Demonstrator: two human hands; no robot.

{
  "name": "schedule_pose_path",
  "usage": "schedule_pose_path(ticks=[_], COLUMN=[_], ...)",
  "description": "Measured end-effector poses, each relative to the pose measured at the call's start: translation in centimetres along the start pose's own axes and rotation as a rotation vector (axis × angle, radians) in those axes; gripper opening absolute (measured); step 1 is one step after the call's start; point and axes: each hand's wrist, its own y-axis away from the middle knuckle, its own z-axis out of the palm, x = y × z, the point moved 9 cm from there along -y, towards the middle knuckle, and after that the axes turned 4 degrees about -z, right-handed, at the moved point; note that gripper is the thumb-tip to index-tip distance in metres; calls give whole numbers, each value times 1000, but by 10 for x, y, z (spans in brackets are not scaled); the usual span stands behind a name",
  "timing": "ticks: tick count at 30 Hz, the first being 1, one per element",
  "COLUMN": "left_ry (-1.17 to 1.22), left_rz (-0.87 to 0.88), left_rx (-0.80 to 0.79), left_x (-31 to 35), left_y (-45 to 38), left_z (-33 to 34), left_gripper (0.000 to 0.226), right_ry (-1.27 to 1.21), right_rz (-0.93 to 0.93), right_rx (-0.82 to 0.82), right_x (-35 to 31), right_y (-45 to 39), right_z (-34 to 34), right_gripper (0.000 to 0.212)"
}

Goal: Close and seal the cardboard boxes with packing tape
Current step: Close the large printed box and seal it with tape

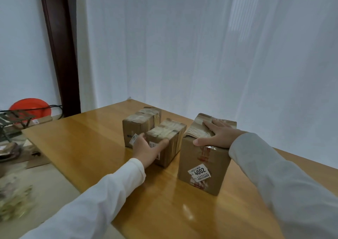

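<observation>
Three taped cardboard boxes stand on a wooden table (95, 147). The largest box (203, 167), with a "4002" label on its front, is at the right; my right hand (217, 134) lies flat on its taped top, fingers spread. A smaller box (170, 138) stands in the middle, and my left hand (146, 149) grips its near left corner, thumb on the top edge. A third taped box (139, 123) stands just behind and left of it. No tape roll is visible.
White curtains hang close behind the table's far and right edges. Left of the table, on the floor, are a red round basin (31, 107), a folding rack (12, 120), flat cardboard and blurred clutter. A dark wooden post (60, 46) rises at the back left.
</observation>
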Motion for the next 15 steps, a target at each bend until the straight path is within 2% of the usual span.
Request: schedule_pose_path(ticks=[3, 5, 6, 8, 10, 12, 15], left_ry=[54, 20, -15, -53, 11, 48, -21], left_rz=[156, 171, 140, 56, -1, -9, 32], left_rx=[341, 460, 467, 417, 291, 165, 107], left_x=[27, 26, 20, 1, -12, -14, -10], left_y=[-5, -15, -23, -40, -56, -65, -67], left_z=[-49, -70, -75, -77, -70, -60, -53], left_gripper=[80, 86, 94, 109, 113, 99, 85], right_ry=[1, 4, 4, 5, 11, 12, 3], right_rz=[5, 4, 5, 9, 3, -10, -26], right_rx=[1, 2, 3, 3, 6, 5, 6], right_x=[1, -1, -1, -2, -4, -5, -8], right_y=[-2, -2, -1, -1, -4, -8, -17], right_z=[1, 1, 0, 0, -1, -1, 0], right_gripper=[105, 105, 105, 104, 104, 114, 125])
